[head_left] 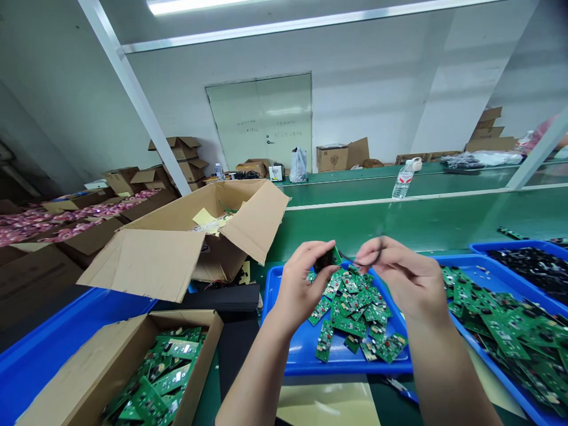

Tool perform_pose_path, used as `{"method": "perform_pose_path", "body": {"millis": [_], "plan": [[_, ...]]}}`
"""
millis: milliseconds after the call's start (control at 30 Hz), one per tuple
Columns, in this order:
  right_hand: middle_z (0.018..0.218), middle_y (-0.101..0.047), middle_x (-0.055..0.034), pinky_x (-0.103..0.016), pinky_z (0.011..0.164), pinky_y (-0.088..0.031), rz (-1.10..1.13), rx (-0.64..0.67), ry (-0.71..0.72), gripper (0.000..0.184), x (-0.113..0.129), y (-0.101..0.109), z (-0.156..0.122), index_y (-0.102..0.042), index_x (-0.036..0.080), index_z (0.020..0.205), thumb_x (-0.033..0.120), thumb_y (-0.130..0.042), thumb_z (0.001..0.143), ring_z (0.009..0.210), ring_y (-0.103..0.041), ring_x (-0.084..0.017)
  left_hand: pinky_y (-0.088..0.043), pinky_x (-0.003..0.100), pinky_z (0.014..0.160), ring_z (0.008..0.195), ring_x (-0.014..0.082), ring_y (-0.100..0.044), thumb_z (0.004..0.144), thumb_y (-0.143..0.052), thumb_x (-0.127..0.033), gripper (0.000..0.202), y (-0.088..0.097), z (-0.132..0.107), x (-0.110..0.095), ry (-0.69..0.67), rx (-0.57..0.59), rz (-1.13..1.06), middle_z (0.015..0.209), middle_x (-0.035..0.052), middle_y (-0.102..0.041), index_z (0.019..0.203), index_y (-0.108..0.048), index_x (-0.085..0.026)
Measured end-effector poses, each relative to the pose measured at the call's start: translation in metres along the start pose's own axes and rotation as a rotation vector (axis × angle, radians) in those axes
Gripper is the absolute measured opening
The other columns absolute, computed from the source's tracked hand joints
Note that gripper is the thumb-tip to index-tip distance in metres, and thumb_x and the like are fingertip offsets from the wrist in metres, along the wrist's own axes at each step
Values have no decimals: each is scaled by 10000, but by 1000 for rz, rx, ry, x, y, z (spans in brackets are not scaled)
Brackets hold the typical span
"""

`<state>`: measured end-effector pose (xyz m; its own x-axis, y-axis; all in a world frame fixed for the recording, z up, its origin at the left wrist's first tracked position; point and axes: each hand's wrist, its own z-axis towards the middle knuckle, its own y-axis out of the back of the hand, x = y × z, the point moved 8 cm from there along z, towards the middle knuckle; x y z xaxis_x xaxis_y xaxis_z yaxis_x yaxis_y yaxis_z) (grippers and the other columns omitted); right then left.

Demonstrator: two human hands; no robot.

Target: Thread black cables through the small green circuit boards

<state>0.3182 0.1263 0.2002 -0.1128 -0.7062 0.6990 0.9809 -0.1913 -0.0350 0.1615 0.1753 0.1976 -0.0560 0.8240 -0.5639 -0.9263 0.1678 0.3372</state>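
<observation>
Between the thumb and fingers of my left hand (306,278) is a small green circuit board (336,255), raised above a blue tray (293,355). My right hand (406,269) faces it from the right. Its fingers pinch a thin black wire (379,253), which bends in a loop over the fingers and reaches toward the board. Whether the wire is joined to the board, I cannot tell. Below both hands, a loose heap of green circuit boards (350,305) lies in the tray.
On the right are a tray of more circuit boards (506,325) and a tray of black parts (532,269). Boards fill a cardboard box (213,331) at lower left; a large open carton (151,254) stands behind. Blue-handled pliers (402,389) lie near my right forearm. A bottle (403,180) stands farther back.
</observation>
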Motion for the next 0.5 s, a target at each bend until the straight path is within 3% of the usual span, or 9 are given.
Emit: {"method": "perform_pose_path", "body": {"millis": [133,200,300,367,433,500], "plan": [[664,-656,-37,-292,488,-484,302,111,80,179,11,0,2,-763,284,673,304,-676,828,550,-605,-154,-557,315,845,974,175,-637,876,-633,-162,338,9,0,-10,-120,-82,24,1075,81,-646,1206,-619,-232],[609,-642,-25,-286,477,-478,322,72,-2,192,1,3,5,-741,268,626,355,-715,795,513,-589,-146,-566,292,819,973,167,-634,872,-640,-148,353,12,-1,-17,-184,-104,38,1094,82,-627,1211,-610,-238],[680,-691,-32,-290,566,-521,188,-47,-205,152,-24,8,7,-754,240,755,380,-722,802,605,-633,-156,-577,281,808,982,165,-636,861,-652,-127,360,12,-2,-28,-271,-116,96,1081,76,-602,1200,-613,-240],[702,-709,-49,-291,596,-533,166,51,-322,277,-34,-4,4,-749,205,810,466,-663,844,631,-650,-161,-577,301,849,1011,171,-639,861,-646,-112,358,11,-3,-32,-311,-112,130,1064,67,-597,1195,-614,-239],[671,-699,-58,-284,595,-525,182,230,-390,444,-34,-22,-1,-727,176,752,581,-580,862,613,-643,-159,-564,332,908,1045,177,-639,867,-631,-95,355,9,-3,-33,-334,-103,151,1060,61,-600,1193,-612,-235],[643,-681,-50,-267,592,-511,165,338,-419,486,-28,-33,-6,-683,171,671,603,-565,861,598,-623,-147,-548,364,950,1059,181,-638,871,-624,-93,353,8,-3,-33,-351,-95,176,1060,58,-604,1195,-607,-233]]}}
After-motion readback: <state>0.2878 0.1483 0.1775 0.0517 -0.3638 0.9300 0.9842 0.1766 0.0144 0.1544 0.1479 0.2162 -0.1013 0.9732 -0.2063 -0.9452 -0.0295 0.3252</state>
